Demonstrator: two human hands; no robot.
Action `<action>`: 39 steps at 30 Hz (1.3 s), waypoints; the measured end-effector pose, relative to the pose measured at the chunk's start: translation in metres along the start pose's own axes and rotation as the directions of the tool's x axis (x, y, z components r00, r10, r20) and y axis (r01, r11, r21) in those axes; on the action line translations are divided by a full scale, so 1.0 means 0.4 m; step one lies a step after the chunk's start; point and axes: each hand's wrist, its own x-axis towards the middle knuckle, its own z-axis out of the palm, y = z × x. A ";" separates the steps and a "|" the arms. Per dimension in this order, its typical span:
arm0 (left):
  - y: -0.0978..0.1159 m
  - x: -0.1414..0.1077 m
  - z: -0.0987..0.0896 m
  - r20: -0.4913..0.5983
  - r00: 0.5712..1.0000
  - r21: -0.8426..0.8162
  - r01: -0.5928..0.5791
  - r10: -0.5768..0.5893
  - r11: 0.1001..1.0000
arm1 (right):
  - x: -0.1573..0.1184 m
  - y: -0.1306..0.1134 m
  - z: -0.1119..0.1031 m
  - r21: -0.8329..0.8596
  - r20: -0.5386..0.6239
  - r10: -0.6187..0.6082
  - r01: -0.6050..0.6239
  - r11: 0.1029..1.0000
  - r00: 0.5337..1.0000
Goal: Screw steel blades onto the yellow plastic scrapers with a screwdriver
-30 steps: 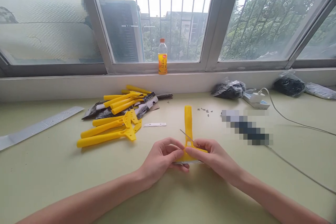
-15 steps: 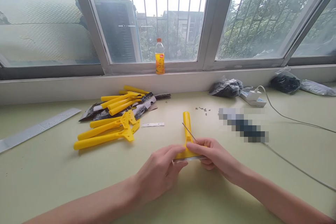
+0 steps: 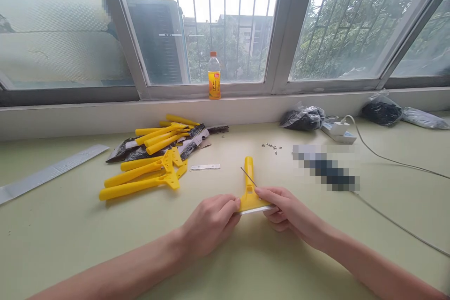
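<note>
A yellow scraper with a metal blade along its near edge is held between my two hands, its handle pointing away from me. My left hand grips the left end of the head, fingers closed on it. At the right end, my right hand holds the head, with the thumb on top and fingers beneath. A thin dark metal rod sticks out from the right hand's pinch and slants across the handle; its other end is hidden.
Several yellow scraper handles lie at left, some on black packaging. Nearby is a narrow metal blade strip. Small screws are scattered behind the scraper. A power strip, cable and bags sit right; a bottle stands on the sill.
The scraper has turned slightly and come a little closer to me. My left fingers have closed at its left end, and more of the head's middle shows.
</note>
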 end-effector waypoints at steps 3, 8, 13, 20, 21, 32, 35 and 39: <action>-0.001 0.000 0.005 -0.020 1.000 -0.035 0.023 -0.024 0.999 | 0.000 -0.003 0.007 0.004 -0.004 0.005 -0.005 1.000 1.000; -0.006 0.010 0.002 -0.101 0.931 -0.300 0.307 -0.350 0.903 | 0.008 -0.002 -0.008 -0.038 -0.077 -0.114 0.112 0.993 0.990; -0.049 0.032 -0.019 -0.064 0.766 -0.704 0.420 -0.640 0.573 | 0.042 0.022 -0.129 -0.759 -0.312 -0.609 0.195 0.622 0.729; -0.111 0.047 -0.036 0.148 0.568 -0.862 0.475 -0.810 0.176 | 0.117 0.018 -0.314 -0.890 -0.455 -0.692 -0.289 0.352 0.560; -0.116 0.046 -0.037 0.152 0.568 -0.872 0.462 -0.809 0.160 | 0.130 0.011 -0.327 -0.885 -0.466 -0.686 -0.293 0.363 0.559; -0.121 0.037 -0.044 0.233 0.655 -0.910 0.408 -0.719 0.076 | 0.282 -0.030 -0.387 -0.854 -0.519 -0.636 -0.322 0.408 0.571; -0.121 0.036 -0.039 0.227 0.673 -0.898 0.425 -0.704 0.117 | 0.286 -0.028 -0.395 -0.851 -0.524 -0.624 -0.339 0.400 0.580; -0.124 0.034 -0.034 0.221 0.691 -0.894 0.426 -0.688 0.141 | 0.293 -0.031 -0.402 -0.844 -0.536 -0.610 -0.349 0.407 0.584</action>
